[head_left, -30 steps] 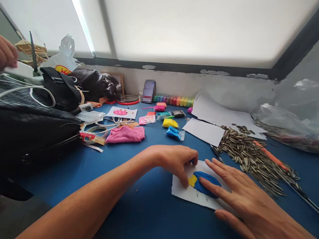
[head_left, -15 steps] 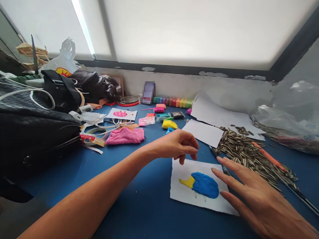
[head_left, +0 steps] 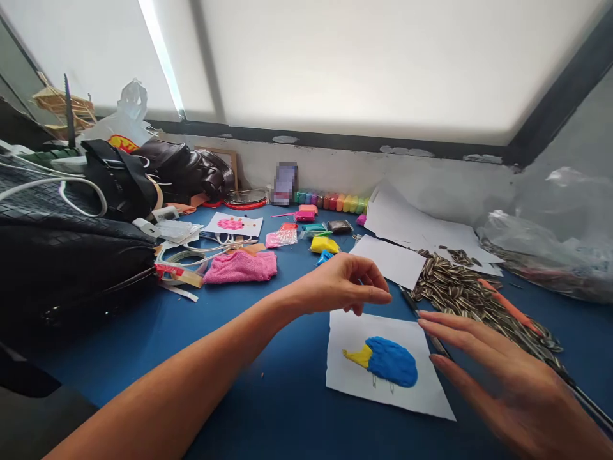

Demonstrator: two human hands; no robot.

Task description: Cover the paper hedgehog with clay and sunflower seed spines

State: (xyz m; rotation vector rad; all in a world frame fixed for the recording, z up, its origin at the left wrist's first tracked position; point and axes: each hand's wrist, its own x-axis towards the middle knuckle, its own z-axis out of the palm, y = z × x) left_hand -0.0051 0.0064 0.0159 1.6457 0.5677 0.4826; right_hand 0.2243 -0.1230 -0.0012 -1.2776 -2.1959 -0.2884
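A white sheet of paper point(head_left: 345, 377) lies on the blue table, bearing a flattened blue clay shape point(head_left: 393, 363) with a yellow clay pointed end point(head_left: 360, 356) and short drawn legs below. Over its top edge hovers my left hand point(head_left: 357, 284), fingers loosely curled and thumb apart, with nothing visible in it. My right hand point(head_left: 498, 377) is at the paper's right side, fingers stretched out and thumb spread, holding nothing. Just beyond its fingertips, a pile of striped sunflower seeds point(head_left: 450, 291) spreads out, and a dark pen-like tool point(head_left: 438, 347) lies partly hidden beneath that hand.
Blank paper point(head_left: 390, 259), a yellow clay packet point(head_left: 324, 245) and other clay packets lie ahead. A pink cloth point(head_left: 242, 266), tape roll point(head_left: 184, 259) and black bag point(head_left: 71, 268) occupy the left. An orange-handled tool point(head_left: 510, 306) rests on the seeds; a plastic bag point(head_left: 550, 249) stands right.
My left hand has shifted slightly right and down, its thumb reaching further out. My right hand's fingers have drawn closer together and moved slightly off the paper's right edge. The view has tilted a little.
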